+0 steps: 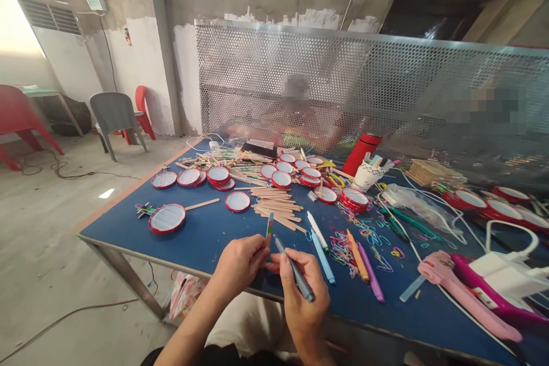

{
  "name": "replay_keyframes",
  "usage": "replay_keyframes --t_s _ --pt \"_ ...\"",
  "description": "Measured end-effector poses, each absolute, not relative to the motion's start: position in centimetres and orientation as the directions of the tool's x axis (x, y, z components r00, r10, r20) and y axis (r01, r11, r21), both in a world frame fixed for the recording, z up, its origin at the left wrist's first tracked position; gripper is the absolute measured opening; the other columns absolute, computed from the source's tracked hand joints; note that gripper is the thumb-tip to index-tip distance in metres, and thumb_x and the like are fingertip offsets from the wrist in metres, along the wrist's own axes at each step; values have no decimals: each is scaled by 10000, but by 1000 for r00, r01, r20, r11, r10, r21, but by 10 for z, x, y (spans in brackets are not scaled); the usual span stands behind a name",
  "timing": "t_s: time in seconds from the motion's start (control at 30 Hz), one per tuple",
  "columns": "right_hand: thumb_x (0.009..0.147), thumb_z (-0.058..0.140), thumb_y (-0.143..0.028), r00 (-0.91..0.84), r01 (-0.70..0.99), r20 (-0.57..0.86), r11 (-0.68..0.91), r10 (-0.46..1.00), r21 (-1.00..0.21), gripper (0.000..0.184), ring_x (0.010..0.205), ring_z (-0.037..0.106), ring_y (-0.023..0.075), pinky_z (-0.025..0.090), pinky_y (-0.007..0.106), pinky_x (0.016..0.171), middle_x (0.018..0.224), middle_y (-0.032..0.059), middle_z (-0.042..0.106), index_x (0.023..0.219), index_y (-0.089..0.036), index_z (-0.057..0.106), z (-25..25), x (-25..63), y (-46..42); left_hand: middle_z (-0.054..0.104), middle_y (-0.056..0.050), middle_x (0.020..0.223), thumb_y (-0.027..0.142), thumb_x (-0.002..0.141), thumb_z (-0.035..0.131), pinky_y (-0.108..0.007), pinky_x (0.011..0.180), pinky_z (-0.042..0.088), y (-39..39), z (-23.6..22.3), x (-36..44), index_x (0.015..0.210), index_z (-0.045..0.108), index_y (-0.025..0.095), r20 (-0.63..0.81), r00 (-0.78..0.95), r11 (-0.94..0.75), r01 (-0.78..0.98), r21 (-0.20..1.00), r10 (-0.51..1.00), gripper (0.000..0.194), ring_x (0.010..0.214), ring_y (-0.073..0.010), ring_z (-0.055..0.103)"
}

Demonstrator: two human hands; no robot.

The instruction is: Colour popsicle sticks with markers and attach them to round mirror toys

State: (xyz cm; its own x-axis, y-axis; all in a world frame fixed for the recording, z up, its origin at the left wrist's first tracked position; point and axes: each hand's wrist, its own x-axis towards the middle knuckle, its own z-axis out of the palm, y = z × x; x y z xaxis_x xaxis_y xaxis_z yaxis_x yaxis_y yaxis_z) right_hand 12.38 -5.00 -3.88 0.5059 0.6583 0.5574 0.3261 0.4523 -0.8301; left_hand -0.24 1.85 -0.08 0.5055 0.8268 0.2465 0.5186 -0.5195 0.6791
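Between the fingers of my left hand (242, 266) stands a wooden craft stick (269, 227), its upper end marked with green, red and blue bands. My right hand (306, 294) is closed around a grey-blue marker (295, 271), its tip close to the stick. Just beyond both hands lies a pile of plain craft sticks (277, 206). To the right rest a white marker (317, 231), a light blue marker (322, 256), an orange marker (357, 255) and a purple marker (371, 271). A round red-rimmed lid with a stick handle (167, 218) lies at the left.
More red-rimmed lids (281, 179) are spread across the blue table (206, 240). Coloured rubber bands (343, 251), a pink glue gun (469, 294) and a power strip with chargers (501, 274) lie right. A red flask (362, 151) and a pen cup (368, 176) stand near the perforated metal screen (257, 68).
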Motion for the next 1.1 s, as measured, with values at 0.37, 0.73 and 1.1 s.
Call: replay_keyframes --t_s 0.37,0.73,1.1 --pt "967 639 -294 488 334 586 481 647 -810 87 602 783 196 658 246 570 785 51 805 972 -210 658 -38 124 -49 526 47 599 212 904 481 -230 540 313 18 -2 -2 647 371 238 249 488 -510 527 680 837 281 545 -126 442" --pt "968 639 -376 516 320 554 453 653 -832 172 561 769 201 658 270 547 757 57 800 951 -207 663 -40 124 -49 556 39 608 223 911 475 -229 546 333 19 -1 -3 648 400 236 252 492 -513 522 682 834 274 555 -131 471" --pt "974 639 -304 505 322 588 495 631 -807 93 590 778 187 655 242 574 783 41 807 978 -213 661 -40 123 -49 541 31 620 261 907 445 -240 565 322 19 -1 -3 666 364 243 227 498 -500 526 688 837 255 569 -140 457"
